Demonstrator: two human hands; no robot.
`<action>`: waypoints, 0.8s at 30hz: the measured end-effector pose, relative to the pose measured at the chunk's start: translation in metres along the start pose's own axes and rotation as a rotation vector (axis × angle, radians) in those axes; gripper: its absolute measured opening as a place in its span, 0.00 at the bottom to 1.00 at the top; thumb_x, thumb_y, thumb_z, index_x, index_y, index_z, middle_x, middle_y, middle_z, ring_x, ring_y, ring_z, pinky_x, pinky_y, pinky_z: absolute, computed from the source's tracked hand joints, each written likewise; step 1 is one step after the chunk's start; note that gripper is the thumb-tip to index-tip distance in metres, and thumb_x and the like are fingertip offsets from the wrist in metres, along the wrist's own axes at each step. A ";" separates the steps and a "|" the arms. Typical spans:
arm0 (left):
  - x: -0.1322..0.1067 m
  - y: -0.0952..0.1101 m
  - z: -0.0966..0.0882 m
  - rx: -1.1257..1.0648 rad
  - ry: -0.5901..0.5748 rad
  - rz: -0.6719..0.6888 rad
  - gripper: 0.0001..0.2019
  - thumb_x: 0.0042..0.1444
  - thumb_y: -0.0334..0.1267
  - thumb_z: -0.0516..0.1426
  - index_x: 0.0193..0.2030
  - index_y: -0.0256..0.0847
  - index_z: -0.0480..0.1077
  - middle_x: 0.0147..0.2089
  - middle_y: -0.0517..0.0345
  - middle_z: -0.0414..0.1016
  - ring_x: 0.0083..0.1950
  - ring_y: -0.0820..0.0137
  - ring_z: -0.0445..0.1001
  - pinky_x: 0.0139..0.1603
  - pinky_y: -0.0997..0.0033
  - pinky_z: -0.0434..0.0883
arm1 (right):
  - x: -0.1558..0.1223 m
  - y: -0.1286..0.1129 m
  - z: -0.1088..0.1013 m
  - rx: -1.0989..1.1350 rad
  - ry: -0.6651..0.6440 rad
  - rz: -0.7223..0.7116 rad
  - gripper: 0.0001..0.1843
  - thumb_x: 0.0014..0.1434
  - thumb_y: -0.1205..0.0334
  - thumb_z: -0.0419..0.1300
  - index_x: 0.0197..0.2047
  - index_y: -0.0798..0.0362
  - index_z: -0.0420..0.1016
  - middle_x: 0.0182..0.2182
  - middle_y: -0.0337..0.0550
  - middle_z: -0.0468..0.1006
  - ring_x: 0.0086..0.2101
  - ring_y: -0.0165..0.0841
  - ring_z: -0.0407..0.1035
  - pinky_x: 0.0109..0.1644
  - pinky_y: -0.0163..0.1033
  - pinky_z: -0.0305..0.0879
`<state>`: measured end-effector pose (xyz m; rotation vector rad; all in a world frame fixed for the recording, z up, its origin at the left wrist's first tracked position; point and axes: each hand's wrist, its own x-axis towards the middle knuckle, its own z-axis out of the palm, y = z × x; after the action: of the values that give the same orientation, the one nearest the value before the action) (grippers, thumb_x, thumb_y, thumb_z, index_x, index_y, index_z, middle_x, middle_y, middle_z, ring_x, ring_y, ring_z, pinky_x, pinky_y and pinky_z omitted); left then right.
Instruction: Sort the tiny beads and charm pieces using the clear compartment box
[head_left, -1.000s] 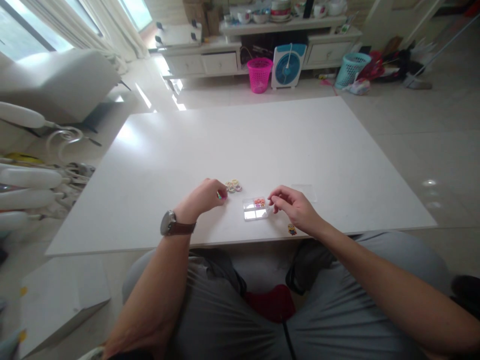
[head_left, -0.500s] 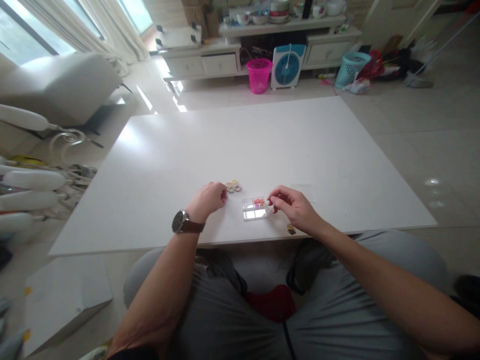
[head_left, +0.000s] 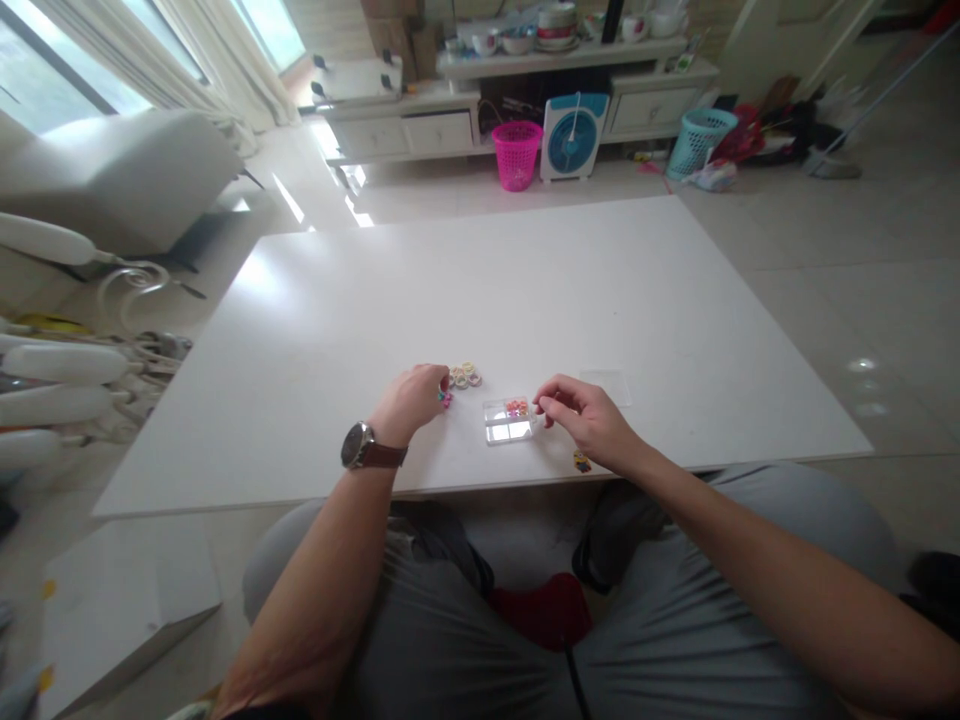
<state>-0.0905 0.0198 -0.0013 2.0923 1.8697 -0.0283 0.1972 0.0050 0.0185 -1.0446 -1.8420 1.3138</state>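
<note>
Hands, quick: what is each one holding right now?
Left hand: closed, pinching a small pink piece.
Right hand: closed, pinched at the edge of the clear box; whether it holds anything cannot be told.

My left hand (head_left: pixel 412 400) curls over a small pink piece (head_left: pixel 446 401), pale little rings (head_left: pixel 465 375) at its 1 o'clock; my right hand (head_left: pixel 589 422) pinches its fingers (head_left: pixel 546 405) together at the small clear plastic compartment box (head_left: pixel 508 424)'s 3 o'clock edge.
</note>
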 end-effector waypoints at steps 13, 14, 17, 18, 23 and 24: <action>-0.013 0.040 0.013 -0.113 -0.028 0.314 0.29 0.41 0.45 0.73 0.49 0.38 0.72 0.51 0.45 0.73 0.54 0.54 0.72 0.55 0.57 0.70 | -0.002 0.040 0.006 -0.778 -0.205 -0.133 0.32 0.60 0.54 0.66 0.64 0.56 0.66 0.61 0.60 0.72 0.62 0.51 0.66 0.66 0.56 0.64; -0.012 0.041 0.015 -0.103 -0.033 0.318 0.27 0.42 0.44 0.72 0.48 0.38 0.73 0.51 0.46 0.73 0.53 0.54 0.73 0.55 0.57 0.70 | -0.002 0.042 0.007 -0.801 -0.205 -0.132 0.34 0.60 0.54 0.66 0.66 0.56 0.65 0.63 0.61 0.71 0.63 0.51 0.65 0.67 0.57 0.63; -0.009 0.041 0.018 -0.121 -0.042 0.313 0.22 0.45 0.42 0.71 0.45 0.40 0.74 0.49 0.49 0.75 0.51 0.57 0.74 0.52 0.60 0.71 | -0.002 0.045 0.008 -0.836 -0.223 -0.117 0.34 0.62 0.54 0.64 0.68 0.56 0.64 0.63 0.61 0.71 0.63 0.50 0.66 0.67 0.57 0.65; -0.009 0.041 0.018 -0.130 -0.040 0.308 0.21 0.45 0.42 0.71 0.45 0.40 0.75 0.49 0.50 0.75 0.50 0.58 0.75 0.51 0.61 0.71 | -0.002 0.045 0.008 -0.846 -0.236 -0.110 0.33 0.63 0.54 0.64 0.68 0.56 0.64 0.63 0.60 0.72 0.62 0.50 0.67 0.66 0.56 0.66; -0.010 0.045 0.017 -0.108 -0.040 0.284 0.20 0.44 0.42 0.72 0.44 0.41 0.75 0.47 0.52 0.77 0.47 0.60 0.76 0.47 0.63 0.71 | 0.000 0.039 0.009 -0.929 -0.279 -0.092 0.32 0.65 0.54 0.62 0.68 0.59 0.65 0.63 0.62 0.72 0.62 0.51 0.68 0.65 0.55 0.66; -0.010 0.045 0.017 -0.102 -0.042 0.282 0.20 0.44 0.42 0.72 0.43 0.41 0.75 0.47 0.52 0.77 0.46 0.59 0.76 0.47 0.63 0.71 | 0.001 0.038 0.010 -0.939 -0.279 -0.093 0.32 0.65 0.54 0.62 0.68 0.59 0.65 0.63 0.62 0.72 0.62 0.51 0.68 0.65 0.55 0.67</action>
<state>-0.0448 0.0018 -0.0043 2.2444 1.5038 0.0868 0.1978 0.0083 -0.0207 -1.2195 -2.7836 0.5040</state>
